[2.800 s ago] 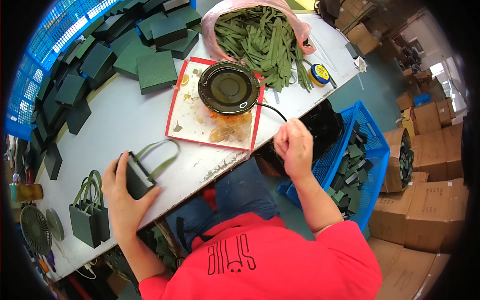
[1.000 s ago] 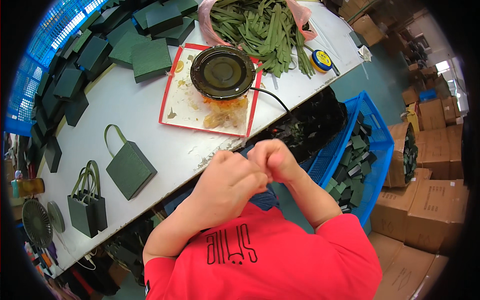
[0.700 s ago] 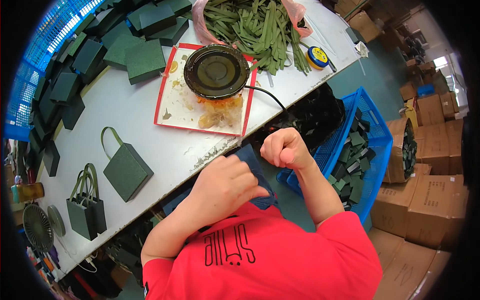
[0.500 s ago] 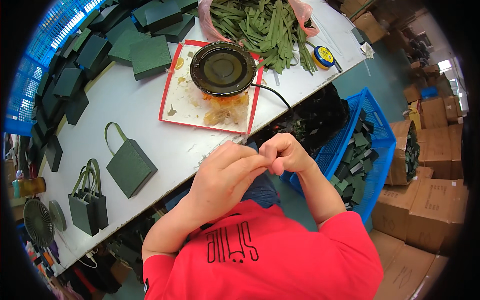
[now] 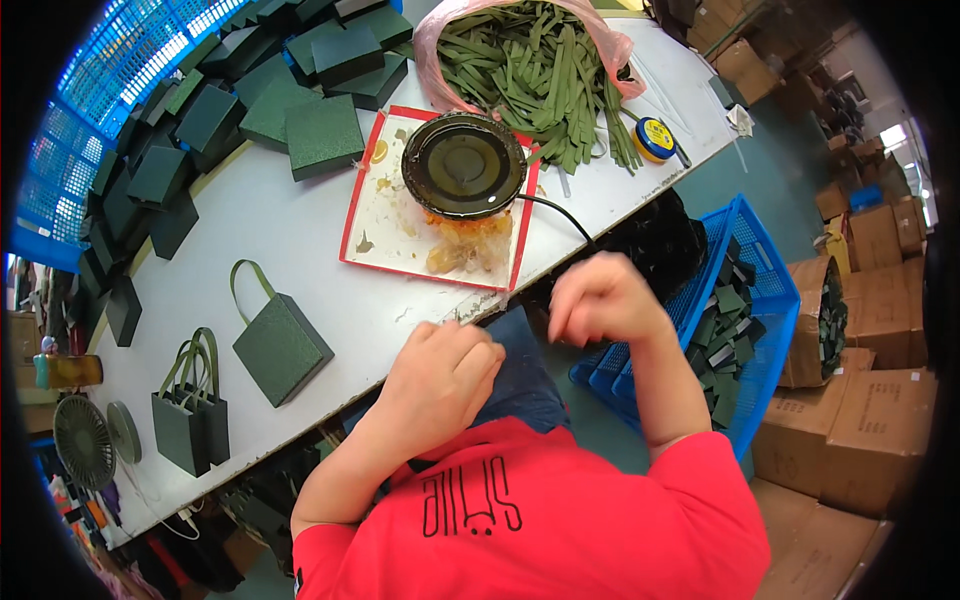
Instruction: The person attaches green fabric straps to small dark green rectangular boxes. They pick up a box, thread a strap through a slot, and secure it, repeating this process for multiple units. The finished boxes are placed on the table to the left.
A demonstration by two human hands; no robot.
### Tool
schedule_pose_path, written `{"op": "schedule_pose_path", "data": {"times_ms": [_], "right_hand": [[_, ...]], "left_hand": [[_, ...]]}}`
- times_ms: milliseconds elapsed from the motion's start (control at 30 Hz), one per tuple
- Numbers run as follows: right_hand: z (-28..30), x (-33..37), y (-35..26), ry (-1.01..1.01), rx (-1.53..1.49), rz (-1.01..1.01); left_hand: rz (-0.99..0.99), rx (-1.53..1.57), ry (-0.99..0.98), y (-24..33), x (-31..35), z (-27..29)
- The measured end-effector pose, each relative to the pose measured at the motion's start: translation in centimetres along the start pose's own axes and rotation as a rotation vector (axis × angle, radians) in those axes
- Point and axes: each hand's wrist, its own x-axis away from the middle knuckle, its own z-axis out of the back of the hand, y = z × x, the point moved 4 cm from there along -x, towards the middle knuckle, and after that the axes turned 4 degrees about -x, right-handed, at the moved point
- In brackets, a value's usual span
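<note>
Parted since the earlier frame, left hand (image 5: 436,380) and blurred right hand (image 5: 612,300) are half-curled; whether either pinches anything, I cannot tell. Left of both, one green handled box (image 5: 283,350) lies on the surface (image 5: 260,212).

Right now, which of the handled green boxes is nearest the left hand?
The lone handled box, sitting by itself between the left hand and the clustered handled boxes, which stand farther left.
</note>
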Motion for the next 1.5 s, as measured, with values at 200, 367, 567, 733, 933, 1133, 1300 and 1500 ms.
{"op": "schedule_pose_path", "data": {"times_ms": [200, 367, 567, 733, 933, 1133, 1300, 1500], "right_hand": [[6.7, -6.4, -1.8, 0.495, 0.685, 0.229], [8.5, -9.4, 0.7, 0.321, 1.079, 0.281], [7.5, -11.4, 0.4, 0.213, 1.291, 0.222], [8.0, -8.8, -1.4, 0.427, 1.129, 0.293], [5.9, -2.5, -5.3, 0.743, 1.128, 0.264], [0.4, 1.4, -6.8, 0.68, 0.898, 0.402], [-1.6, -0.6, 0.0, 0.58, -0.307, 0.003], [-1.6, -4.1, 1.8, 0.599, -0.373, -0.044]], "left_hand": [[0.083, 0.0, -0.03, -1.0, 3.1, 2.1], [0.31, -0.321, 0.286, -4.0, 6.9, 8.2], [0.798, -0.432, 0.223, -9.8, 13.7, 12.9], [1.175, -0.028, 0.146, -10.9, 14.4, 14.0], [0.756, -0.215, 0.388, -8.9, 13.2, 15.3], [0.438, -0.516, 0.029, -6.6, 9.7, 12.5], [0.505, -0.322, -0.333, -5.2, 6.8, 9.2], [0.571, -0.387, -0.275, -6.8, 8.7, 9.5]]}}
